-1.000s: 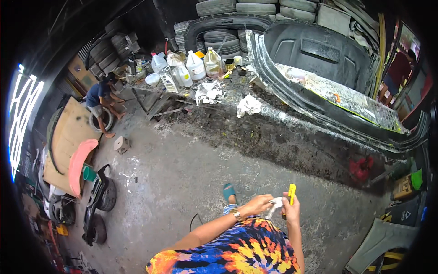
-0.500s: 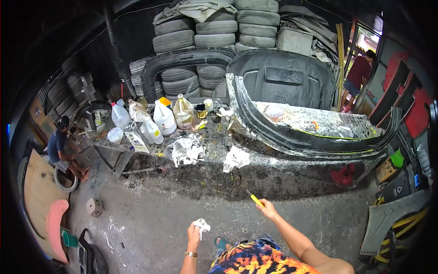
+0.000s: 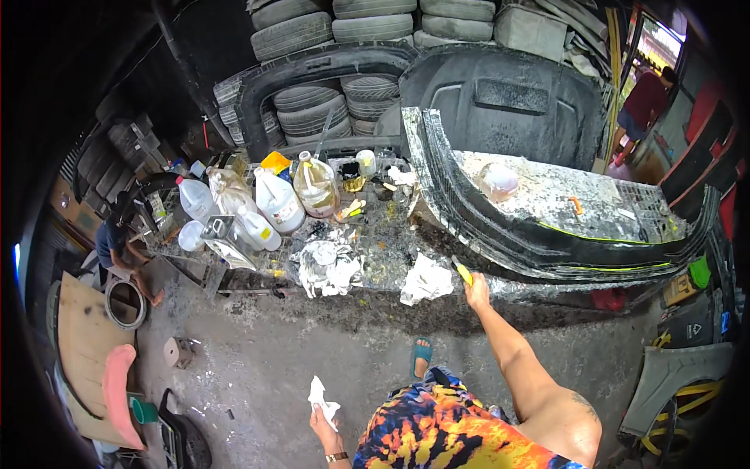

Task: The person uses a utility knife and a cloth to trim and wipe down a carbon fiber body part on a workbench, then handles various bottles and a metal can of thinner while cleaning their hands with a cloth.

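Note:
My right hand grips a yellow-handled tool with a thin metal tip, raised at the front edge of the worktable, just below a long curved black car part with whitish edges. A crumpled white paper lies on the table just left of that tool, and a larger white wad farther left. Low at the bottom of the view, over the floor, my left hand holds a white crumpled cloth or paper.
Several jugs stand on the table's left, stacked tires and a dark panel behind it. One person squats at far left by a tire; another is at the right doorway. A small stool stands on the floor.
My right hand has moved forward and up with the yellow tool to the table's edge. My left hand, with the white piece, has separated from it, moving left and lower. The table appears nearer.

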A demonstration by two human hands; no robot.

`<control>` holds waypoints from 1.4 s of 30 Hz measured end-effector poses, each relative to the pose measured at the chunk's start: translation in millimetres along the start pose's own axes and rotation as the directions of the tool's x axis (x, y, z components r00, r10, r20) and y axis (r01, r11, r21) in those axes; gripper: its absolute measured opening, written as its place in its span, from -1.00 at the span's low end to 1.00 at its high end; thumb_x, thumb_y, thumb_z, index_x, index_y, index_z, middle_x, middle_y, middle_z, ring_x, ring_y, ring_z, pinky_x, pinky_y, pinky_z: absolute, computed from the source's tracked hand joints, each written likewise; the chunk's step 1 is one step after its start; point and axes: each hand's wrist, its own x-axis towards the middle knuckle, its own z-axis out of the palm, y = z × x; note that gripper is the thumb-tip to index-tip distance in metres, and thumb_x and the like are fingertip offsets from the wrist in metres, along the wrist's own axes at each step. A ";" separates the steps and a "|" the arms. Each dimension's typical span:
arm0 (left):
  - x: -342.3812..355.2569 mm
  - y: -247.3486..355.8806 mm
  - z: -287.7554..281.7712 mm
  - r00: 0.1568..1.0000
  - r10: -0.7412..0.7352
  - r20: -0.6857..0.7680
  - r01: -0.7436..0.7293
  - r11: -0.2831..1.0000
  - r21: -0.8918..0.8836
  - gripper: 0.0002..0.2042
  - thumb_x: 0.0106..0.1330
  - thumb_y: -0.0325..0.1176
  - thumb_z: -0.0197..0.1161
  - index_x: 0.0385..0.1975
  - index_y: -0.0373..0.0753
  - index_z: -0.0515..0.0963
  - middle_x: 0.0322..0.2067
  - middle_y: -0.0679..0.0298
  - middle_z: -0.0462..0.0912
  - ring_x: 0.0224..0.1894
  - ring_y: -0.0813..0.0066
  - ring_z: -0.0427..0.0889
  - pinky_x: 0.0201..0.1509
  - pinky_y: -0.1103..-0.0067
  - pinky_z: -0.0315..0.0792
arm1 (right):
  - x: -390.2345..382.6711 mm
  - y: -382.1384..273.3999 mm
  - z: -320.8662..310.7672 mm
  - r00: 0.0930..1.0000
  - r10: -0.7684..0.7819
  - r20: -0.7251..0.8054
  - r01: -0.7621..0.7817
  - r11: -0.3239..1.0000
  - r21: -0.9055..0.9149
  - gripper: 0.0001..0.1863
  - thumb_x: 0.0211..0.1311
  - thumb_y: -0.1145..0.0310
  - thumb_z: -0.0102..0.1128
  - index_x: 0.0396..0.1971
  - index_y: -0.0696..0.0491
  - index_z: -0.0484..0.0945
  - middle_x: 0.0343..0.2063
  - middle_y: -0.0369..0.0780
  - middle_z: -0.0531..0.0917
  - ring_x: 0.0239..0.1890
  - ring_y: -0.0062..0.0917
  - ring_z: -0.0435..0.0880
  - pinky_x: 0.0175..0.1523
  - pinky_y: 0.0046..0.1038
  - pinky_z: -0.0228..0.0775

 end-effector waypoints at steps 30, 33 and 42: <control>199.9 65.7 55.2 0.954 0.025 0.298 -0.104 0.962 0.252 -0.78 0.35 -0.33 0.06 -0.18 -0.35 0.51 -0.35 0.38 0.58 -0.35 0.67 0.47 -0.28 0.66 0.34 | 8.0 -235.5 -135.4 0.953 -0.231 -0.196 0.268 0.945 0.186 -0.86 0.05 0.64 0.08 -0.35 0.20 0.42 -0.42 -0.14 0.48 -0.36 -0.37 0.50 -0.24 -0.47 0.31; 252.5 86.4 28.0 0.919 -0.028 0.393 -0.130 0.920 0.369 -0.79 0.34 -0.35 0.06 -0.19 -0.35 0.51 -0.33 0.38 0.56 -0.33 0.66 0.45 -0.28 0.65 0.33 | 9.6 -250.7 -124.6 0.929 -0.245 -0.278 0.267 0.963 0.041 -0.84 0.01 0.67 0.07 -0.36 0.20 0.41 -0.45 -0.13 0.45 -0.39 -0.32 0.48 -0.28 -0.44 0.29; 346.0 151.3 4.6 0.866 0.006 0.500 -0.182 0.935 0.304 -0.76 0.29 -0.42 0.11 -0.09 -0.35 0.49 -0.23 0.32 0.60 -0.19 0.64 0.52 -0.13 0.66 0.38 | 1.9 -155.5 38.2 0.985 -0.029 0.170 0.095 0.914 -0.395 -0.40 0.00 0.64 -0.03 0.16 0.14 0.23 0.21 0.04 0.23 0.20 -0.07 0.29 0.20 -0.23 0.20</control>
